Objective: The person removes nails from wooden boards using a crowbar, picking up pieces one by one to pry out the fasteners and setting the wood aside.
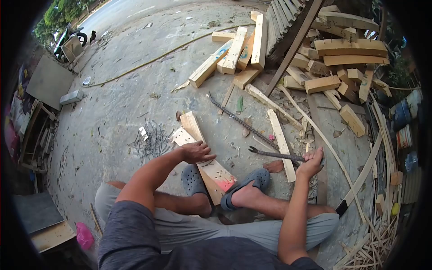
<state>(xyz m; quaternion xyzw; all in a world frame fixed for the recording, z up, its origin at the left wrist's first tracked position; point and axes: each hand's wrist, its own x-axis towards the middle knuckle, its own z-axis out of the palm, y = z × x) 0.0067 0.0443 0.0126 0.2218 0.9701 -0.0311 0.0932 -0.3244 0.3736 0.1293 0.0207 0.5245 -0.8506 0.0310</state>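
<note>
On a bare concrete yard, a wooden block [204,155] studded with holes lies at the centre of the frame, just ahead of a seated person's feet. The left hand [196,151] presses flat on its upper face, fingers spread rather than curled, apparently to keep the timber from shifting. One end, daubed pink, sits wedged between two grey clogs [245,186], which look to brace it from below. At three o'clock of the block, the right hand [311,161] is clamped around the near end of a ribbed steel bar [274,154], whose hooked tip points back toward the wood at nine o'clock, held low as a lever might be. At nine o'clock of the block, a scatter of loose nails [150,141] lies within arm's reach. A longer length of rebar [240,121] rests at one o'clock. Beyond it, at twelve to two o'clock, offcuts are heaped in a timber pile [324,58]; thin strips [369,238] litter the ground at four o'clock.
</note>
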